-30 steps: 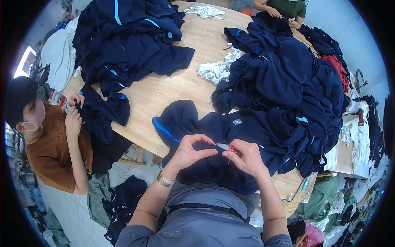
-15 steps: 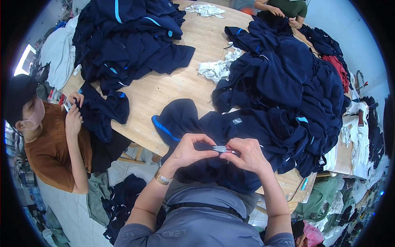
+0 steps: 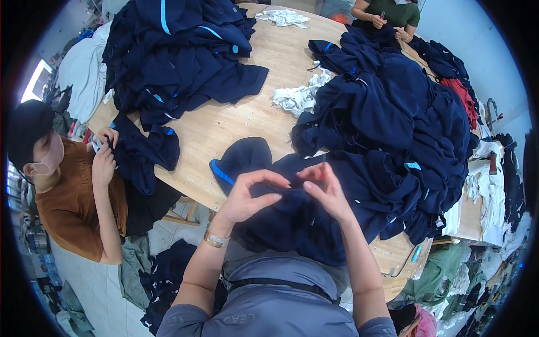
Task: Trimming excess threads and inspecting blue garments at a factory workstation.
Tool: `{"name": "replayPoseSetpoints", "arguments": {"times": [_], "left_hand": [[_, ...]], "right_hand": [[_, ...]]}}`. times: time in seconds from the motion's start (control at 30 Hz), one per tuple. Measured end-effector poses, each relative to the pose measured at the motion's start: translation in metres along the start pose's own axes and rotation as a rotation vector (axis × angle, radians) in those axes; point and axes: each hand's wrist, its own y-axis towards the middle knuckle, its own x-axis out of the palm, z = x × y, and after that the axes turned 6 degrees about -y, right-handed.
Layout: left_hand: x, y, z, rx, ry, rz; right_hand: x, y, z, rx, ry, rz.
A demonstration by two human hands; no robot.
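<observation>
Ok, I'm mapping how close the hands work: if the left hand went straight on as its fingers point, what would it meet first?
The left hand points rightward, so probably the right hand, across a small gap; depth is unclear, so it might brush the navy cloth first.

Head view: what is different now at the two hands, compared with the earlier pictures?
The right hand has moved slightly away from the body, its thumb and forefinger now parted. The red-handled snips it held earlier no longer show clearly; I cannot tell whether it has let go. The left hand has shifted away and leftward, thumb and forefinger wider apart. The big navy pile and white scraps stayed.
</observation>
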Motion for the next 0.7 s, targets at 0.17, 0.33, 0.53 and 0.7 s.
{"name": "replayPoseSetpoints", "arguments": {"times": [0.17,0.33,0.53,0.7], "left_hand": [[-0.022,-0.008,0.03,0.486,0.28,0.209],[-0.052,-0.043,0.018,-0.103,0.695,0.253],[-0.067,-0.069,-0.011,-0.446,0.623,0.182],[-0.04,-0.029,-0.03,-0.396,0.645,0.329]], "right_hand": [[0.003,0.003,0.0,-0.023,-0.16,-0.145],[0.0,-0.006,0.034,0.041,-0.508,0.133],[0.003,-0.002,0.058,0.113,-0.383,0.284],[0.043,0.036,0.036,0.353,-0.298,0.353]]}}
